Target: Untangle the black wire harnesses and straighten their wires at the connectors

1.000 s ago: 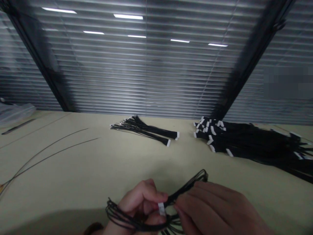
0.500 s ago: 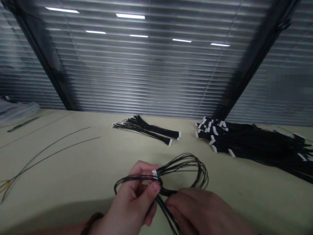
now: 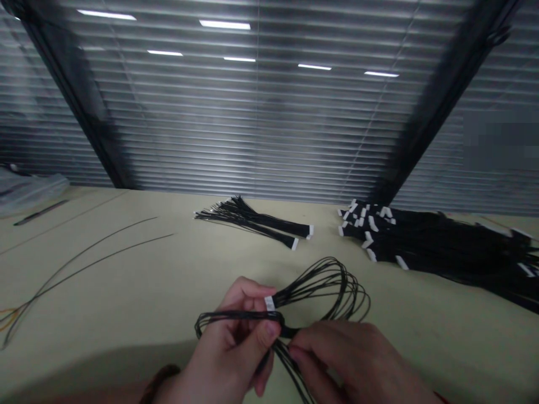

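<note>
Near the front of the table I hold a bundle of thin black wires [image 3: 332, 280] bent into loops. My left hand [image 3: 236, 342] is closed on it, thumb and fingers pinching where the loops cross. A white connector [image 3: 270, 303] on the wires shows just above that thumb. One loop lies over the left hand's fingers and another fans out to the right. My right hand [image 3: 341, 359] is closed too, its fingertips gripping the dark band of wires just right of the left thumb. Loose wire ends run down between both hands.
Two or so black wire bundles with white connectors [image 3: 261, 221] lie at the table's back middle. A large pile of similar bundles [image 3: 442, 241] is at right. Loose wires [image 3: 84, 255], a pen-like dark stick [image 3: 41, 213] and a clear plastic bag [image 3: 33, 191] lie at left. Blinds [image 3: 252, 129] stand behind.
The right-hand loop has spread wider and further right. The loop over my left hand has drawn tighter across below the white connector. Both hands keep hold of the wires.
</note>
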The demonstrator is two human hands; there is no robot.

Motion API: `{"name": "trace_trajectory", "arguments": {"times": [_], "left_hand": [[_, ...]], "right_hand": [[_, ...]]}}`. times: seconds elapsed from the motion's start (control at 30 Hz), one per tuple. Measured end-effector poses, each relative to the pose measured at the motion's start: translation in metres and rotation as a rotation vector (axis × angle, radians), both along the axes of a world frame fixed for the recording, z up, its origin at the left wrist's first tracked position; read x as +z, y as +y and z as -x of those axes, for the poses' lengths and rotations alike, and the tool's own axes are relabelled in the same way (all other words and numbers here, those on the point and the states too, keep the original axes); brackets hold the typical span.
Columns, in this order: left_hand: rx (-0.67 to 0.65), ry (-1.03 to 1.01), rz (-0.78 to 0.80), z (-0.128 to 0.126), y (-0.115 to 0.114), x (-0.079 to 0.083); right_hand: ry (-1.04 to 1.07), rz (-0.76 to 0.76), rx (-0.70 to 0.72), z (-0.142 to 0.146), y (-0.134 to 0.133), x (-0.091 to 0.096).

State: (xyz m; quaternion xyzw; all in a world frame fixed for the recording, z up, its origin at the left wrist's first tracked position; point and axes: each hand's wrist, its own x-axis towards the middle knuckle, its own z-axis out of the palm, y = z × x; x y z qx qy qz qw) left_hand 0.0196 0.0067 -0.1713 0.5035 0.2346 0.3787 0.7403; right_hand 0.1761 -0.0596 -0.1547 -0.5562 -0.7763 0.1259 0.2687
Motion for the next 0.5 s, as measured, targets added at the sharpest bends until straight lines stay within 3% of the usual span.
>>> {"name": "trace_trajectory", "arguments": {"times": [0.1,0.23,0.5], "left_hand": [[-0.031,0.015,0.045,0.0004,0.0005,-0.0011],[-0.016,0.040,0.122,0.0004,0.0011,-0.0026],[-0.024,-0.004,0.093,-0.0001,0.0013,-0.0004]], "right_hand": [[-0.015,-0.065,-0.035,0.0009,-0.0008,-0.0016],[0.060,0.044,-0.050,0.0020,-0.0004,-0.0011],[0.009,0.066,0.099,-0.0005,0.0043,-0.0082]]}}
